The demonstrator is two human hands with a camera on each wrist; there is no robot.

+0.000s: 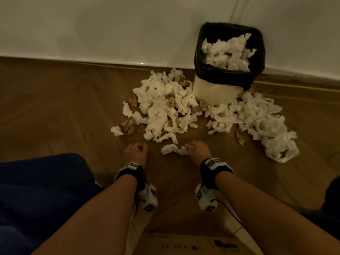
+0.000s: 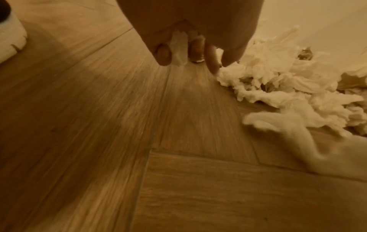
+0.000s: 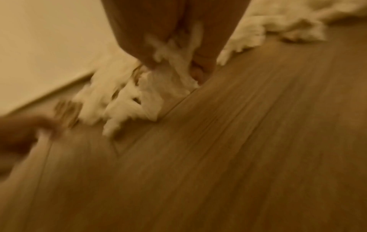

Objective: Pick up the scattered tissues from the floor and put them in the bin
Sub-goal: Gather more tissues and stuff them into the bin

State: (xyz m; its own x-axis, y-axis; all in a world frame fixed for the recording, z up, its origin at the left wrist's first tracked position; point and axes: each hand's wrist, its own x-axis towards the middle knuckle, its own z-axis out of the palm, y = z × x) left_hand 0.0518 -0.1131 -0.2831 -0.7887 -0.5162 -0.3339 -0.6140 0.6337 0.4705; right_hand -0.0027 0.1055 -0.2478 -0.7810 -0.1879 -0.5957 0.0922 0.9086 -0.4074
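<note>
A white bin (image 1: pixel 215 92) with a black liner stands against the wall, half full of crumpled tissues (image 1: pixel 228 52). A big heap of white tissues (image 1: pixel 165 107) lies on the wooden floor to its left, and another heap (image 1: pixel 266 126) to its right. My right hand (image 1: pixel 193 147) grips one end of a loose tissue (image 1: pixel 171 150) just in front of the left heap; the blurred right wrist view shows that tissue (image 3: pixel 158 87) bunched in the fingers (image 3: pixel 202 62). My left hand (image 1: pixel 137 150) hovers curled beside it, pinching a small tissue scrap (image 2: pixel 179 50) between its fingers (image 2: pixel 163 55).
Brown crumpled paper balls (image 1: pixel 129 124) lie mixed into the heaps. The white wall (image 1: pixel 110 24) and skirting run behind. My blue-clad knee (image 1: pixel 36 190) is at the left, and a flat cardboard sheet (image 1: pixel 184 243) lies near me. The bin's base (image 2: pixel 9 31) shows in the left wrist view.
</note>
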